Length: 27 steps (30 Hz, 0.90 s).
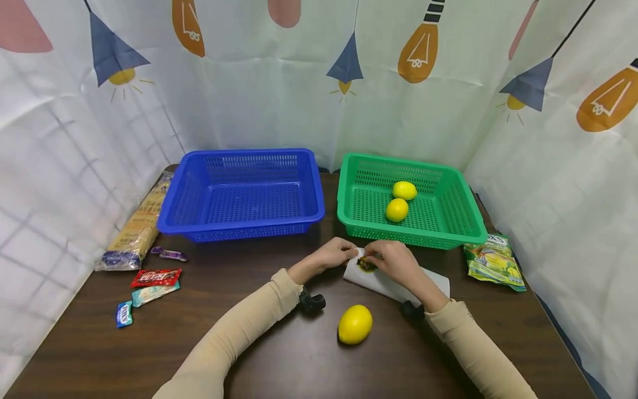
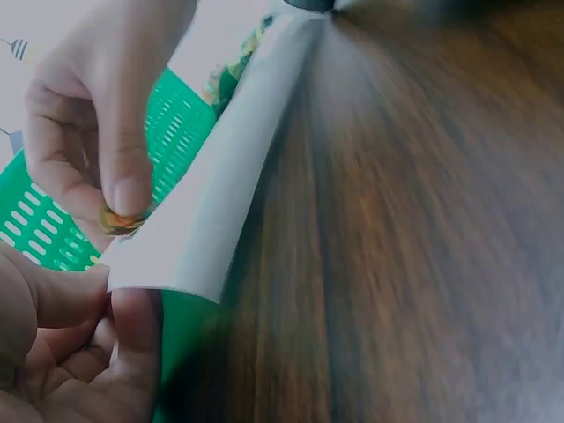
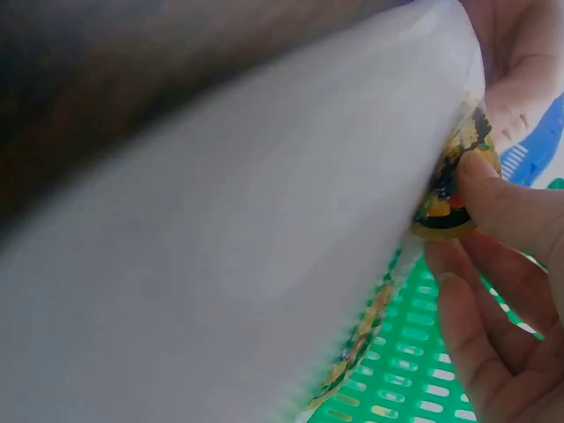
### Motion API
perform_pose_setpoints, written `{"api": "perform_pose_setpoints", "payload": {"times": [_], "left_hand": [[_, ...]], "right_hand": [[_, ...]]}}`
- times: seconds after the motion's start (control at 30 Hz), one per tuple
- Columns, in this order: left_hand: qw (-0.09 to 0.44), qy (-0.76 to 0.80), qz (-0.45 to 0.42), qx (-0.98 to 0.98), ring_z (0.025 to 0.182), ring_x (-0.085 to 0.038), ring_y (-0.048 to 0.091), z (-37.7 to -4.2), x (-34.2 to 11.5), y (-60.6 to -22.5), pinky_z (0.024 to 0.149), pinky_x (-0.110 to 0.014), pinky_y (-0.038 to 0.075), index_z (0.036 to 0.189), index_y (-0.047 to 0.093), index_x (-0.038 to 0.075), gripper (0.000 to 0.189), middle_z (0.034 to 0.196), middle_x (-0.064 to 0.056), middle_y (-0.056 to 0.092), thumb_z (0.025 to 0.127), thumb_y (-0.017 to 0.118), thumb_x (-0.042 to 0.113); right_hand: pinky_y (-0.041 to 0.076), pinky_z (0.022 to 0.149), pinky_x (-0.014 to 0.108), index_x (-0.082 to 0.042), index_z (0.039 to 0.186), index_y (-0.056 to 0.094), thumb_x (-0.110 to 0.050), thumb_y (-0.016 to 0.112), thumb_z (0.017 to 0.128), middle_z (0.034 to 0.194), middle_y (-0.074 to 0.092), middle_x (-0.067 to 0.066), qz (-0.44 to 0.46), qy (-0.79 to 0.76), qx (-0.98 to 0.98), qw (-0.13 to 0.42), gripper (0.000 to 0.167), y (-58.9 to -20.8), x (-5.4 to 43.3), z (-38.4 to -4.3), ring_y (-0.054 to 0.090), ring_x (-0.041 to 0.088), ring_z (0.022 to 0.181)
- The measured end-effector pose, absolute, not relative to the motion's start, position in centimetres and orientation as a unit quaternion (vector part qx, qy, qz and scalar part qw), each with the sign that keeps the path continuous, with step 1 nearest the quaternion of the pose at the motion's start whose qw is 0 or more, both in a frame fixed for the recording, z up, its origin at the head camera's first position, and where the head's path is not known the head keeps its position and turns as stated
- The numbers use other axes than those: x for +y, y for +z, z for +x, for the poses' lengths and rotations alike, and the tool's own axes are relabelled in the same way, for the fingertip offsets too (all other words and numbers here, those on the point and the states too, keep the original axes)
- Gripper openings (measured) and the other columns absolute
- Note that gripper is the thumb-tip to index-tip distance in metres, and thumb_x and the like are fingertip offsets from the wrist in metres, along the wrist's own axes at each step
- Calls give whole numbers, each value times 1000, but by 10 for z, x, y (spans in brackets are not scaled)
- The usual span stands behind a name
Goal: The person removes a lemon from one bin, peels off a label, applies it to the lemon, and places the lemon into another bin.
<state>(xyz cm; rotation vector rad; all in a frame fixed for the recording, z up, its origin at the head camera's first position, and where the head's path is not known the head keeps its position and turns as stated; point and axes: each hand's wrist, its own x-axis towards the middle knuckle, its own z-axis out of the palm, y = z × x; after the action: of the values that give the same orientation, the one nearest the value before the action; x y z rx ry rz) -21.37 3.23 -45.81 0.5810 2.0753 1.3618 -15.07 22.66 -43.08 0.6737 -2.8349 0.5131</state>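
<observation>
A white sheet of round stickers [image 1: 433, 281] is curled between my hands, just in front of the green basket. My left hand [image 1: 333, 254] pinches its left corner between thumb and fingers. Close beside it, my right hand [image 1: 391, 260] pinches a round gold-and-black sticker [image 3: 445, 207] at the sheet's edge. In the right wrist view the sticker partly stands out past that edge. More printed stickers show along the sheet's far side, mostly hidden from me. A yellow lemon [image 1: 355, 325] lies on the table between my forearms.
Two lemons [image 1: 404, 190] lie in the green basket [image 1: 413, 239]. A blue basket [image 1: 239, 228] stands to its left. Several wrapped snacks [image 1: 157, 277] and a long yellow package [image 1: 137, 227] lie at left. Green packets [image 1: 494, 260] lie at right.
</observation>
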Motion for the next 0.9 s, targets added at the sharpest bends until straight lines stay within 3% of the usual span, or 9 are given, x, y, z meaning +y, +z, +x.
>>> {"api": "perform_pose_setpoints", "payload": {"times": [0.17,0.23,0.4,0.53,0.63,0.77,0.9], "left_hand": [[221,465,243,822,62,-9,48,-214,33,-460,59,-19,39,98,73,0,27,68,-1,56,102,53,19],[190,443,251,839,63,-9,52,-214,32,-462,61,-19,42,100,74,2,27,72,-3,63,102,54,21],[112,394,246,878,86,-16,65,-209,25,-459,75,-29,54,119,71,7,31,101,-8,73,100,57,28],[67,365,262,891,95,-19,65,-196,9,-449,81,-38,55,118,70,10,31,105,-8,69,101,57,32],[100,379,289,873,80,-16,66,-182,-9,-442,81,-36,54,116,70,11,32,97,-8,68,103,52,35],[240,423,313,816,63,-14,65,-161,-30,-437,69,-30,54,121,65,11,42,99,-12,67,106,42,43],[377,455,313,744,70,-16,70,-142,-37,-436,63,-31,58,132,56,11,52,126,-16,63,104,40,52]], "right_hand": [[48,57,18,-15,92,73,-17,73,90,83,75,-1,223,214,-947,92,3,-414,230,-142,58,2,64],[47,56,19,-15,93,71,-18,70,92,83,73,-2,221,260,-937,76,3,-402,231,-135,55,1,62],[55,63,23,-19,99,69,-19,69,94,92,71,-1,227,387,-893,-26,6,-374,224,-110,62,6,69],[57,65,24,-17,100,70,-25,69,94,97,71,3,227,426,-870,-101,10,-374,212,-92,64,7,75],[55,64,22,-17,100,71,-30,69,94,94,72,3,229,421,-868,-129,15,-383,201,-86,62,2,74],[52,60,21,-17,98,72,-27,71,92,86,72,1,226,411,-872,-143,12,-394,193,-82,59,0,67],[51,58,20,-17,96,73,-23,73,91,85,72,-1,219,393,-881,-146,8,-399,193,-80,58,0,65]]}}
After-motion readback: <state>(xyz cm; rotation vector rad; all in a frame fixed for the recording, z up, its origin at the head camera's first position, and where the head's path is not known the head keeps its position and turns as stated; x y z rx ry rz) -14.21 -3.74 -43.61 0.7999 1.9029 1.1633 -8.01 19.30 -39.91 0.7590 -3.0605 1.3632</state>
